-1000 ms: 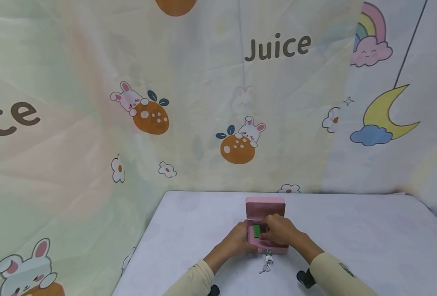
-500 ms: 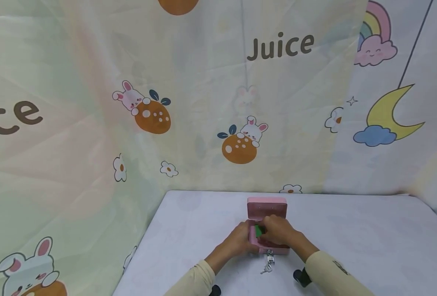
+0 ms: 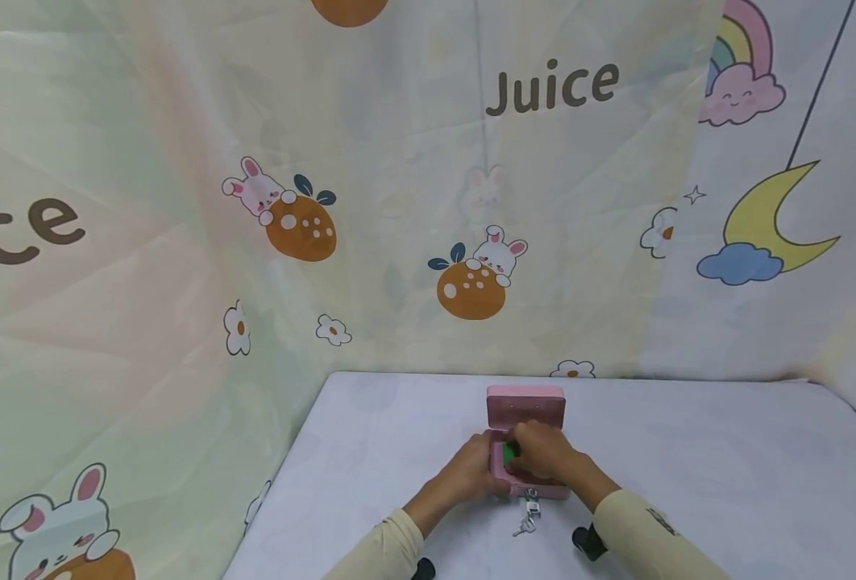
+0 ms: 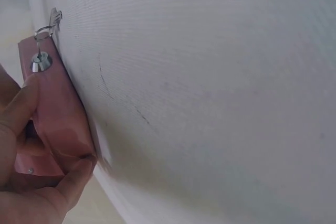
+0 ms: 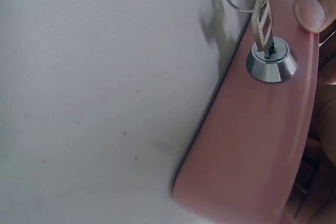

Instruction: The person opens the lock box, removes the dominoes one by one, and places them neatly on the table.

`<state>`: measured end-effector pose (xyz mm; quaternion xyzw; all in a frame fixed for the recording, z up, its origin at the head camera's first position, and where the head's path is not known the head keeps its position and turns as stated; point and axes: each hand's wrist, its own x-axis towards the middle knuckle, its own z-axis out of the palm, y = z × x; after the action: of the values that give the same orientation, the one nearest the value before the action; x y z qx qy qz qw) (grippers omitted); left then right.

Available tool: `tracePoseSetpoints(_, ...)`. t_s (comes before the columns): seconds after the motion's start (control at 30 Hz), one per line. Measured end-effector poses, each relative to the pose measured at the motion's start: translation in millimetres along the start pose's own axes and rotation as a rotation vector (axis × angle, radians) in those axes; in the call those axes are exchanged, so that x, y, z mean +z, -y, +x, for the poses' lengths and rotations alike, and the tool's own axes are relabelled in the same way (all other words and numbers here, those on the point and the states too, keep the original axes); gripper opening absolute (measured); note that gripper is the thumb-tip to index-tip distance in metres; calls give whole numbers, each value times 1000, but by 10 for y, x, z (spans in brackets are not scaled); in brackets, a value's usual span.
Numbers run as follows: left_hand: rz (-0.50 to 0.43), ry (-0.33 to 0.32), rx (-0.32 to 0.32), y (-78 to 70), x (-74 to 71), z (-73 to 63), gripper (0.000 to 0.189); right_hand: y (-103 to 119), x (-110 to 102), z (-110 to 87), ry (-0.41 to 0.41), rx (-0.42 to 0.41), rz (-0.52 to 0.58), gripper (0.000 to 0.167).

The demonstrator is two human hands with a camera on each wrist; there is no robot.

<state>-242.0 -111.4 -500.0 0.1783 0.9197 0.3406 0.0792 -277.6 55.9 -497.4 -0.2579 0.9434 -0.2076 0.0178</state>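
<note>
A small pink metal cash box (image 3: 499,467) stands on the white table with its lid (image 3: 525,407) raised at the back. My left hand (image 3: 467,471) grips the box's left side; in the left wrist view a thumb (image 4: 76,179) presses on its lower front corner. My right hand (image 3: 540,451) reaches into the box, its fingers curled at a small green block (image 3: 509,453) that they partly cover. The block's exact kind cannot be told. At the front, a key (image 5: 262,24) sits in the round silver lock (image 5: 272,66), with another key (image 3: 525,526) hanging from its ring.
The white-covered table (image 3: 399,419) stretches to both sides of the box. Behind it hangs a printed cloth (image 3: 384,201) with rabbits and oranges. Dark wrist-camera parts (image 3: 589,543) sit under the sleeves, close to the table.
The green block has shifted slightly right and turned in the box, less of it showing beside my right fingers. The left hand keeps its grip on the box.
</note>
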Motion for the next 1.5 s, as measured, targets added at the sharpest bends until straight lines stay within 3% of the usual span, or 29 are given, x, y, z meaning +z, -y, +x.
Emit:
tracePoseSetpoints(0.3,8,0,7,7,-10,-2,83,-2,49,14,-4,-18,1,29)
tracePoseSetpoints(0.63,-4,-10,-46,16,-1,-6,88,19,73,-5,-36,-104,-23,34)
tracePoseSetpoints(0.87,21,-8,-36,8,1,-10,87,79,90,-22,-14,-96,26,30)
tracePoseSetpoints(1.2,35,-8,-47,-2,4,3,88,135,119,-19,23,-20,27,27)
tracePoseSetpoints(1.5,31,-3,-37,12,-9,-3,87,113,151,-12,16,-52,39,38)
